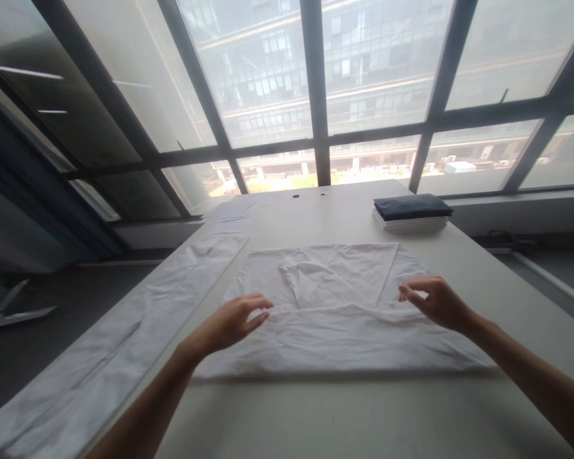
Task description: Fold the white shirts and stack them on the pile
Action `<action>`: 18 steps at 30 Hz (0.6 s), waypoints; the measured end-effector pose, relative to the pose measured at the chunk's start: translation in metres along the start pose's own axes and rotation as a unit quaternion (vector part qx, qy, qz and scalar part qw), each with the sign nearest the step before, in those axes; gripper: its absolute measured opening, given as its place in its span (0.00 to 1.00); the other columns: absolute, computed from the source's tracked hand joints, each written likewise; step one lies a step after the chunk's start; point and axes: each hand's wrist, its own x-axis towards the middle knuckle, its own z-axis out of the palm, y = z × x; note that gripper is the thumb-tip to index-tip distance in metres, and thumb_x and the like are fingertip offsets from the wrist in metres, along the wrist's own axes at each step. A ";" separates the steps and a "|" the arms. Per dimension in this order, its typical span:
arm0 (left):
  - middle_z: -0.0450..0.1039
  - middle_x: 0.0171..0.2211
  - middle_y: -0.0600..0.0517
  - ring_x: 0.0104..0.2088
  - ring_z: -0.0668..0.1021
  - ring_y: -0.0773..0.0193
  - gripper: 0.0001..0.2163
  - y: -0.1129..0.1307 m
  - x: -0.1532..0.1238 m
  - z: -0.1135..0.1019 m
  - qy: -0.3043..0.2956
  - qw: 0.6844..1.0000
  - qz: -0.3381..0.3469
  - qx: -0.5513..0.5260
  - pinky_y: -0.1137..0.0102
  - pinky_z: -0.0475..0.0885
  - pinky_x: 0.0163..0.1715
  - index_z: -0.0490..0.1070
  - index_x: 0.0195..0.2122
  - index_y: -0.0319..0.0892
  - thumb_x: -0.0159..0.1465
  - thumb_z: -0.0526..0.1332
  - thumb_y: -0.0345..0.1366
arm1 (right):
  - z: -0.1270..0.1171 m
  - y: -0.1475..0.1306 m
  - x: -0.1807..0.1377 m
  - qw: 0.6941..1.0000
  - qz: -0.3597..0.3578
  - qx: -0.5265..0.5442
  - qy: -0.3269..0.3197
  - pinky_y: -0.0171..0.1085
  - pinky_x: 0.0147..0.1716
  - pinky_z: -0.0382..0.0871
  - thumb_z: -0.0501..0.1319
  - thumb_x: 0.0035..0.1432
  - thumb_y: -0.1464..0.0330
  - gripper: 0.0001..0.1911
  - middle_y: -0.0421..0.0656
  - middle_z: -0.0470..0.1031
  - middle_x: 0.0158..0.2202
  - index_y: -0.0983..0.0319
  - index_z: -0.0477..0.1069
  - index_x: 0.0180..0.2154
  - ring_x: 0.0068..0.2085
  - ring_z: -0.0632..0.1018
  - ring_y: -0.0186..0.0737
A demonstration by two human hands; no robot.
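A white garment (344, 338) lies spread on the table, its near part folded over in a wide band. Above the band, a narrower piece like a sleeve (310, 284) lies slanted across the cloth. My left hand (239, 322) is over the left end of the band's upper edge, thumb and fingers apart with nothing visible between them. At the right end of that edge is my right hand (433, 299). Its fingers are curled and the tips meet the thumb close to the cloth; whether fabric is caught between them cannot be made out.
Along the table's left edge runs a long strip of white cloth (124, 331). A folded dark blue cloth (411, 206) rests on a stack of folded white cloths (411, 223) at the far right of the white table (310, 421). Large windows (263, 70) stand behind.
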 end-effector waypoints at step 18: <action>0.75 0.57 0.45 0.57 0.75 0.55 0.19 -0.163 0.192 0.019 0.042 0.989 -0.114 0.084 0.65 0.66 0.59 0.74 0.54 0.41 0.62 0.60 0.38 | 0.028 0.147 0.136 0.963 0.131 -0.215 -0.092 0.45 0.55 0.69 0.59 0.61 0.69 0.21 0.56 0.77 0.54 0.67 0.75 0.54 0.56 0.77 0.54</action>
